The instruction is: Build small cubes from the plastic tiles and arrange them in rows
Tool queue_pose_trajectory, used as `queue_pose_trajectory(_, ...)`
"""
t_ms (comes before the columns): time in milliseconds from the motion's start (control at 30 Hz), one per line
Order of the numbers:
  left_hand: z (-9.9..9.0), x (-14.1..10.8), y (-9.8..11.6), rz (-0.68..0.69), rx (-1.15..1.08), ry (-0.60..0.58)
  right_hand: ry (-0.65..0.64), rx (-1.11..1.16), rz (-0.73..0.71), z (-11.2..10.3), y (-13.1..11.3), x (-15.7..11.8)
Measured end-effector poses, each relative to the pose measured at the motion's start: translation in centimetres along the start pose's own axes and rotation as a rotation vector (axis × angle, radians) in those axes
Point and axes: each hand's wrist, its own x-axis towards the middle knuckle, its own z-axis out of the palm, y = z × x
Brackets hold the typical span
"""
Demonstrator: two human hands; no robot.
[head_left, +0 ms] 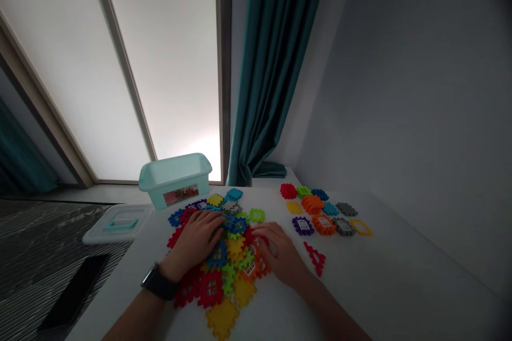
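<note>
A loose pile of coloured toothed plastic tiles lies on the white table (280,298), with a yellow tile (222,319) at its near end and a red window tile (210,289) beside that. My left hand (199,237), a dark watch on its wrist, rests flat over the pile's left part, fingers stretched toward blue tiles (237,225). At the pile's right edge, my right hand (280,253) has its fingers bent around a red piece (248,235), mostly hidden by them. Orange tiles (260,264) lie just left of that hand.
Sorted stacks stand at the back right, among them red (288,191), orange (312,204) and purple (303,226). A red triangle (315,258) lies nearer. A teal bin (176,178) stands at the back left, beside its lid (118,224). Lower left is a dark phone (74,293).
</note>
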Motion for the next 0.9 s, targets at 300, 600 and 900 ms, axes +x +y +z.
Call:
queue_pose_trajectory(300,0.1,-0.1,-0.5,-0.064,-0.006,0.029,0.116,0.051,0.046,0.1,0.7,-0.1)
queue_pose_trajectory(600,-1.5,-0.2,-0.1,0.038,-0.215,-0.052,0.125,0.051,0.107,0.3,1.4,-0.2)
queue_pose_trajectory(900,-0.7,-0.3,3.0,0.086,-0.15,-0.151,0.106,0.05,0.124,0.3,1.3,-0.2)
